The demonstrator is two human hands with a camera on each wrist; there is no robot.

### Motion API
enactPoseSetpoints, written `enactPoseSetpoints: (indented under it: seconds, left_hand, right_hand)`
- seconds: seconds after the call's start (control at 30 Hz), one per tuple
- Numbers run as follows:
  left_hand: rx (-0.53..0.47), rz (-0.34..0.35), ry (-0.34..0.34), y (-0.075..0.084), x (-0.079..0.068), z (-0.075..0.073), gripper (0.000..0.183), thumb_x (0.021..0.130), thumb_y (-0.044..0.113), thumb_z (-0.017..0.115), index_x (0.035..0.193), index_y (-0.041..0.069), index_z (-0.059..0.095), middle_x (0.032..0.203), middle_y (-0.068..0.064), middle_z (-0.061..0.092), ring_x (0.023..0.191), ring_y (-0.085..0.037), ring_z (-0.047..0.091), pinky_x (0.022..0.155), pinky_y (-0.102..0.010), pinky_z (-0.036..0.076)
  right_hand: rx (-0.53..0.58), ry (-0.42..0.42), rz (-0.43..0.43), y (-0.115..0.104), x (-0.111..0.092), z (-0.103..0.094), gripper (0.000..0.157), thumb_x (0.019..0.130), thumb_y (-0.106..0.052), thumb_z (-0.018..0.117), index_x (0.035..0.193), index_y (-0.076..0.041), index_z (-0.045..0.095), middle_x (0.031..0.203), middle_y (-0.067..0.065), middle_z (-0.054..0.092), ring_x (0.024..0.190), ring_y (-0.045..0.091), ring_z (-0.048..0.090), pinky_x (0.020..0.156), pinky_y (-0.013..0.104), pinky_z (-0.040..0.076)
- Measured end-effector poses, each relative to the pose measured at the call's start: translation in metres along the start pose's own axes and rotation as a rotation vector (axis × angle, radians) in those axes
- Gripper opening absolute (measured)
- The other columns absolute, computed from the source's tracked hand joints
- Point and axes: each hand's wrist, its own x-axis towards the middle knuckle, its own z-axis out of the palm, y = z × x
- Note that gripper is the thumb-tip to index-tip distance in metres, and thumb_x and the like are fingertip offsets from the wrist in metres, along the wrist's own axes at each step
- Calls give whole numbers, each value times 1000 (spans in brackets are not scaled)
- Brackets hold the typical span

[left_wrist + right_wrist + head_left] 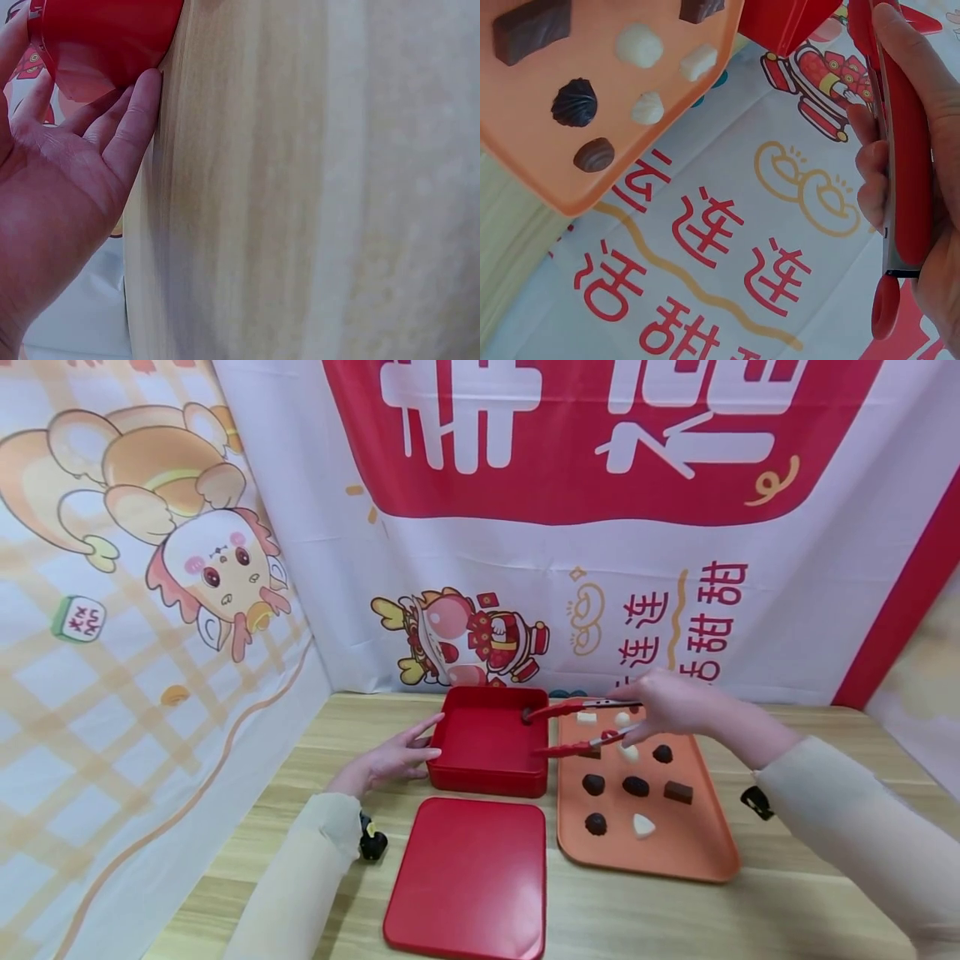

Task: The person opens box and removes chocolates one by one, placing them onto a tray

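Observation:
My left hand rests against the left side of a red square box, its fingers extended along the wall, as the left wrist view also shows. With my right hand I grip red-tipped tongs by the handles. The tongs' arms are spread and reach over the box's right wall. One dark chocolate is at the far right corner inside the box, right at the upper tip. Beside the box lies an orange tray holding several dark and white chocolates, among them a white triangular one.
A red lid lies flat on the wooden table in front of the box. Behind stands a printed cloth backdrop, and another patterned cloth hangs at the left. Both wrists wear black devices.

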Motion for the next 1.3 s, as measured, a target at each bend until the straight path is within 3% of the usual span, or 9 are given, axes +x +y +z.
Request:
enactPoseSetpoints:
  seconds: [0.13,0.27,0.4,0.63,0.73,0.9,1.17,1.3]
  left_hand:
    - [-9,-2,-4,0,-1,1,74,98,16,59,157,31,16,157,-22,15,138,-41,29,103,-60,35]
    - [-5,-9,1,1,-1,1,73,98,17,59,156,32,17,157,-22,15,137,-41,30,102,-59,36]
    - [8,-16,7,2,-2,0,73,98,18,59,156,32,16,157,-22,15,137,-41,30,102,-58,37]
    - [17,-20,3,3,-3,0,74,98,19,60,156,33,17,158,-21,14,138,-40,30,103,-58,36]
    - [21,-22,3,4,-2,0,75,97,19,61,156,33,17,158,-21,15,138,-40,30,103,-57,37]
    - [1,-11,3,4,0,-1,74,97,18,60,156,32,18,157,-21,17,137,-40,31,102,-57,38]
    - [2,-18,-6,3,0,-2,74,98,19,60,156,33,17,158,-21,16,138,-40,30,103,-58,36]
    - [2,-23,-1,2,-1,-1,73,98,20,60,156,34,17,157,-20,17,138,-40,30,102,-57,37]
  right_hand:
    - [-4,12,42,1,10,-3,68,72,-34,87,125,2,64,87,10,72,51,6,55,49,24,47]
    - [-15,33,71,6,25,-9,70,71,-32,88,127,2,62,98,15,71,50,8,52,51,28,44]
    - [-9,18,98,11,46,-15,69,71,-28,88,128,0,62,107,15,70,63,10,60,60,30,52]
    - [11,-49,148,12,81,-21,62,73,-18,87,128,-3,63,122,14,65,93,26,65,77,40,55]
    - [-60,-65,149,11,93,-22,63,72,-18,88,129,-6,64,125,12,64,107,29,62,86,43,52]
    - [-193,-66,137,5,111,-26,63,71,-20,88,128,-10,65,123,9,65,109,29,60,92,46,48]
    - [-373,-44,34,-3,130,-29,59,71,-21,89,125,-12,68,119,11,66,114,33,54,108,54,26]
    - [-417,-35,41,-7,137,-30,59,72,-20,88,127,-14,67,122,12,65,119,35,50,112,57,17]
